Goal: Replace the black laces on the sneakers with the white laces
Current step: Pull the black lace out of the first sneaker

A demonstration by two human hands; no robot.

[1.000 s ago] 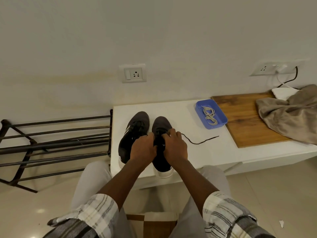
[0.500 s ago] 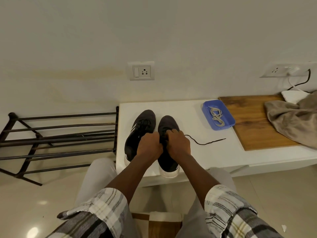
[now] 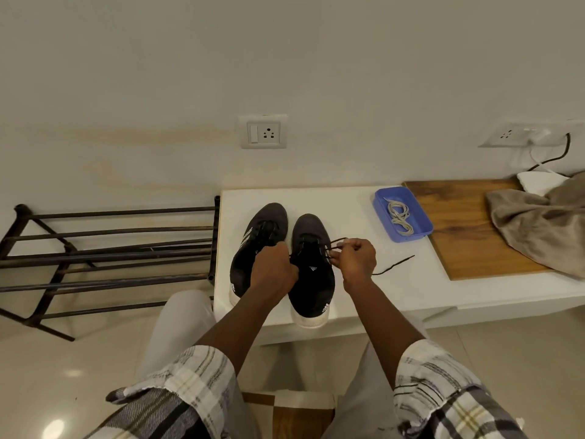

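Both sneakers (image 3: 253, 236) sit toes-away on the white desk (image 3: 395, 296). Right hand (image 3: 356, 259) fingers (image 3: 345, 248) pinch a loop of black lace (image 3: 393, 265) lifted off the right-side sneaker (image 3: 311, 280); the loose end trails along the desk. Left hand (image 3: 273, 269) fingers are curled tight at that sneaker's left edge, with a lace strand running into them. White laces (image 3: 399, 217) lie in the blue tray (image 3: 422, 229), well apart.

Two sneakers (image 3: 262, 223) (image 3: 311, 280), two hands (image 3: 273, 270) (image 3: 356, 259), two wall sockets (image 3: 263, 131) (image 3: 512, 134), one blue tray (image 3: 418, 224), one rack (image 3: 104, 256).
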